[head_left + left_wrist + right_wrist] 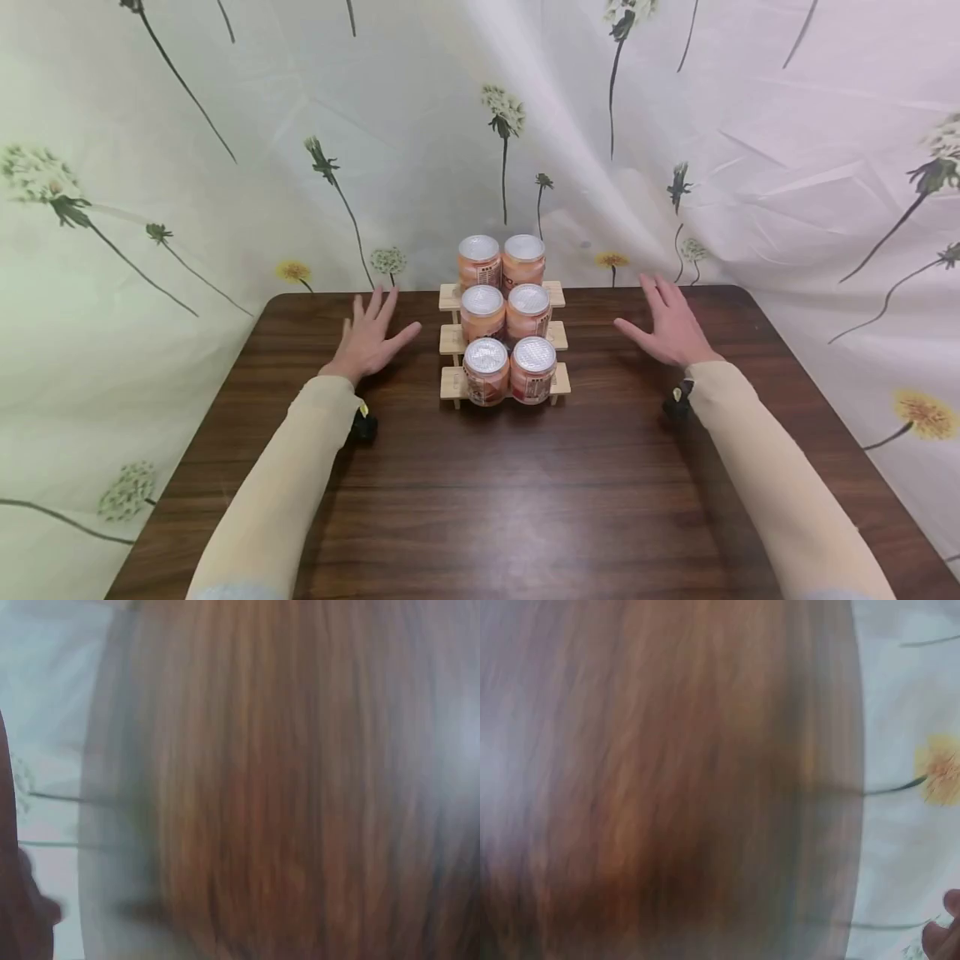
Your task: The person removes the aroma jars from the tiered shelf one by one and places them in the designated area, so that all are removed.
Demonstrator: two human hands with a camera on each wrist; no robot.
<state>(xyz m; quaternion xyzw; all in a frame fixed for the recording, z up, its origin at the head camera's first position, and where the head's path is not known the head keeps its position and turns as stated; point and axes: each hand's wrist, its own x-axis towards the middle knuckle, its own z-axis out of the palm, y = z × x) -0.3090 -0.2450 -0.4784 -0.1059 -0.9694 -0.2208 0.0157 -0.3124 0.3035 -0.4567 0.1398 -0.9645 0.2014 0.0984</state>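
A light wooden three-step rack (452, 339) stands at the back middle of the table. Two jars sit side by side on every step, orange-toned with silvery lids; the front pair are a left jar (487, 375) and a right jar (533, 375). To the rack's left is my left hand (367, 337), fingers spread, holding nothing. My right hand (672, 329) is on the other side, farther from the rack, fingers extended and thumb apart, with nothing in it. The wrist views show only bits of each hand at the frame edges, and no jars.
The dark wood-grain table (517, 500) has rounded back corners. Behind and beside it hangs a pale curtain (420, 167) printed with dandelions. A small black device sits under each beige sleeve cuff. Both wrist views are blurred.
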